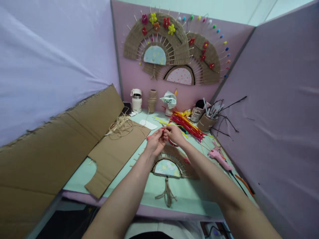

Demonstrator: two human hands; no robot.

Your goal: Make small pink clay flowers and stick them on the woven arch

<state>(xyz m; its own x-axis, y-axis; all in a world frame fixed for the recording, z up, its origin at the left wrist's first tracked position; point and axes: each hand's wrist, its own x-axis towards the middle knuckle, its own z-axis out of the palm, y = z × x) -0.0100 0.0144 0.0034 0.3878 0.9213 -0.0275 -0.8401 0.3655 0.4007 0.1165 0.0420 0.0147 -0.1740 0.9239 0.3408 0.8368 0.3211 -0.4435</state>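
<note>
My left hand (157, 142) and my right hand (173, 133) meet above the middle of the table, both with closed fingers. Between the fingertips is a red pipe cleaner (172, 143), part of it curving out below my right hand. Most of what the fingers grip is hidden. Under my wrists lies a twine-wrapped fan (166, 167) with a pale floral half-circle centre, a red flower at its right, and a twine tassel (168, 195) hanging toward the front edge. My forearms cover parts of the fan.
Red and yellow pipe cleaners (188, 126) lie behind my hands. A pink glue gun (220, 158) rests at right, near a cup of sticks (206, 122). Cardboard (119, 146) and tangled twine (121, 126) lie at left. Finished fans (159, 36) hang on the back wall.
</note>
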